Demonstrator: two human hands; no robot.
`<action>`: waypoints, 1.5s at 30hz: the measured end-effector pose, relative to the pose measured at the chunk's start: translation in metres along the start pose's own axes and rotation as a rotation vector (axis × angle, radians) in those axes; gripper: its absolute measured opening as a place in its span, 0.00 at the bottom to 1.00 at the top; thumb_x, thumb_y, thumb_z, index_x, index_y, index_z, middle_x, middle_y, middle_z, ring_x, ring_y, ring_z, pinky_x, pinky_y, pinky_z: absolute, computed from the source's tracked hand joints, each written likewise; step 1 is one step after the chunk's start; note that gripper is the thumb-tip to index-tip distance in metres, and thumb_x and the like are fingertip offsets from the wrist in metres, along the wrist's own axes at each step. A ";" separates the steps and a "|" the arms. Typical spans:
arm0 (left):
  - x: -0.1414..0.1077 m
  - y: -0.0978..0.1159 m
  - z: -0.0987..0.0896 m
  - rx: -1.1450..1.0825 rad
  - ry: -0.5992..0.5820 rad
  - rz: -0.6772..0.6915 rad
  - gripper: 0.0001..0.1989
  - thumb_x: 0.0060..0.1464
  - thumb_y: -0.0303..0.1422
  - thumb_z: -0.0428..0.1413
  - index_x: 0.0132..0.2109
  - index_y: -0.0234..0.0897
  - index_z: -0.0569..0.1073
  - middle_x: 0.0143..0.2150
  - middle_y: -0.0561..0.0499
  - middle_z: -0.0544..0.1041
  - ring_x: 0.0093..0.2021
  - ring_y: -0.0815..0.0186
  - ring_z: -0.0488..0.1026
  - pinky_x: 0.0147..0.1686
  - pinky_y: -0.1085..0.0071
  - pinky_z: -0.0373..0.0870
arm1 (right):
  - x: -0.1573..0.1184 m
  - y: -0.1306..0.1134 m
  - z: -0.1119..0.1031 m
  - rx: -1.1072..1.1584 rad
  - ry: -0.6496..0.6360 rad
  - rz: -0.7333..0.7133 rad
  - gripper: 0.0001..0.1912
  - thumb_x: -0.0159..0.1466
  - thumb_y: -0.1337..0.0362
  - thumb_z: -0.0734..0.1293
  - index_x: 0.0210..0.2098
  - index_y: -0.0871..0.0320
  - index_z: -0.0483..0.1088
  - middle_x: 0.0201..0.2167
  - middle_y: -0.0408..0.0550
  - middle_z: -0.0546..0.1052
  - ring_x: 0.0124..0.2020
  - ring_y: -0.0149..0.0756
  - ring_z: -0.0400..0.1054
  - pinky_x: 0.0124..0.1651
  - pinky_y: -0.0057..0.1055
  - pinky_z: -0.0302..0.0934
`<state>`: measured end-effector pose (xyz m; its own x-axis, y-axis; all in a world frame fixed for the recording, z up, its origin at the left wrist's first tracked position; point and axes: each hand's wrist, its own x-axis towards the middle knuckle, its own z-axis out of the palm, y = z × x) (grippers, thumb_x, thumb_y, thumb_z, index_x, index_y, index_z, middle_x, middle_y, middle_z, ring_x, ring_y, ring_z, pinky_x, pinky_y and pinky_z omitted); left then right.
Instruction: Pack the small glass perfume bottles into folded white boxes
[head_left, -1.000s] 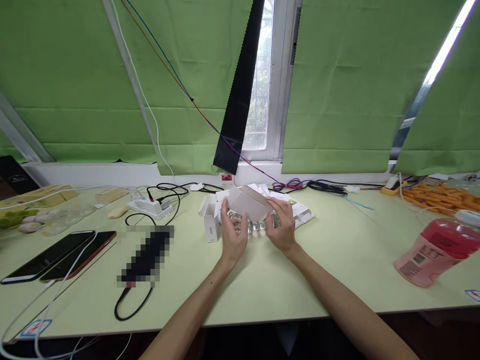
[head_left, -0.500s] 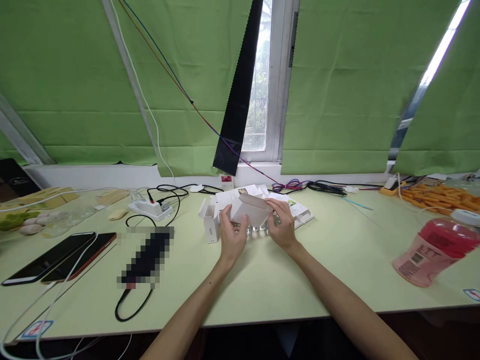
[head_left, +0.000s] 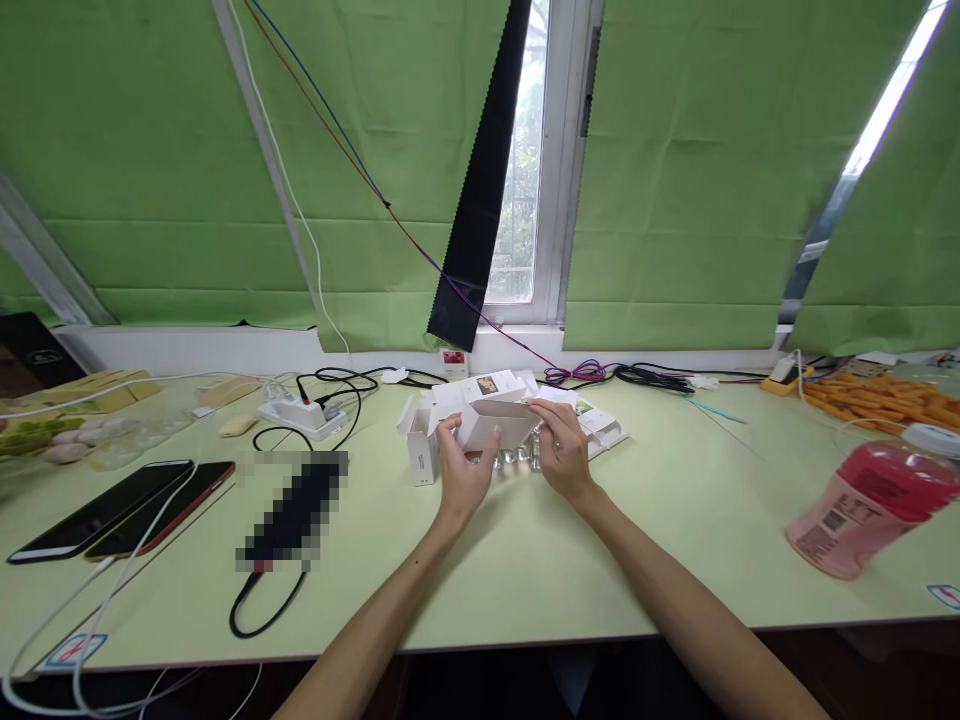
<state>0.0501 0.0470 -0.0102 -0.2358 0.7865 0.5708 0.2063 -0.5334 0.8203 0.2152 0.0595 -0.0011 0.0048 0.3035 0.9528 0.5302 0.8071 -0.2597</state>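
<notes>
Between my two hands is a small white cardboard box (head_left: 504, 428), tilted, with its long side opening facing up. My left hand (head_left: 466, 478) grips its left end, thumb on the near face and fingers behind. At the right end, my right hand (head_left: 562, 450) pinches the upper edge with its fingertips. Several small shiny silver pieces (head_left: 517, 455) sit on the table just below the box; their kind is too small to tell. An open white box (head_left: 421, 455) stands upright left of my left hand. More white printed boxes (head_left: 491, 384) lie behind.
A white power strip (head_left: 304, 418) with black cables stands to the left. Two dark phone-like devices (head_left: 161, 510) and a pixelated dark object (head_left: 296, 515) lie nearer. On the right are a pink bottle (head_left: 862, 510), a thin blue stick (head_left: 716, 411) and a heap of orange pieces (head_left: 870, 400).
The held box has tipped slightly, so its opening shows more. Both hands keep their hold in nearly the same place. The view has shifted a little.
</notes>
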 end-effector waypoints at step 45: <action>-0.012 0.008 -0.001 0.249 -0.287 0.476 0.15 0.50 0.25 0.58 0.46 0.39 0.68 0.52 0.44 0.65 0.52 0.56 0.68 0.47 0.62 0.71 | 0.001 -0.005 -0.001 -0.072 0.199 0.072 0.15 0.67 0.73 0.57 0.43 0.57 0.73 0.43 0.55 0.80 0.47 0.43 0.74 0.50 0.46 0.71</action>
<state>0.0531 0.0335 -0.0106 0.1949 0.5502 0.8120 0.4502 -0.7857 0.4243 0.2135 0.0554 0.0018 0.2080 0.2472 0.9464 0.5814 0.7468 -0.3228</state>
